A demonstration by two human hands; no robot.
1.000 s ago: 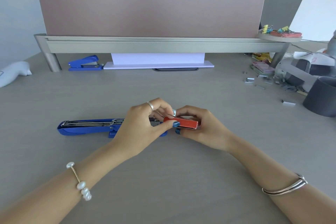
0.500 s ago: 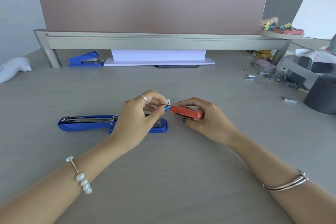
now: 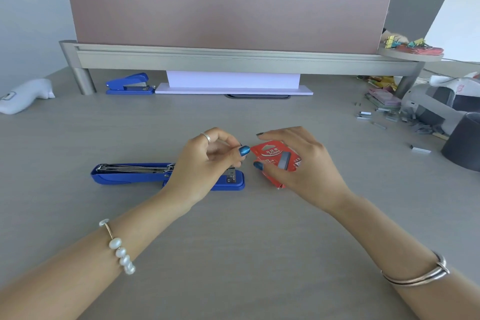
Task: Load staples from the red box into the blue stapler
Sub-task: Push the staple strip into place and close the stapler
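Note:
The blue stapler (image 3: 124, 175) lies opened out flat on the grey desk, its metal staple channel facing up at the left end. My left hand (image 3: 205, 163) hovers over the stapler's right half, thumb and fingertips pinched together; nothing shows between them. Just to its right, my right hand (image 3: 304, 163) holds the red staple box (image 3: 270, 153) tilted up, its printed face toward me, with a grey staple-strip shape on that face. A small gap separates the two hands.
A second blue stapler (image 3: 127, 84) and a white paper stack (image 3: 233, 86) sit under the metal desk shelf (image 3: 233, 58). Loose staple strips (image 3: 419, 149) lie scattered at the right beside a dark grey cup (image 3: 465, 143). A white object (image 3: 26, 96) rests far left.
My hands have come apart. The right hand has turned the red box from lying flat to showing its face, and the left hand has drawn slightly left, off the box's end.

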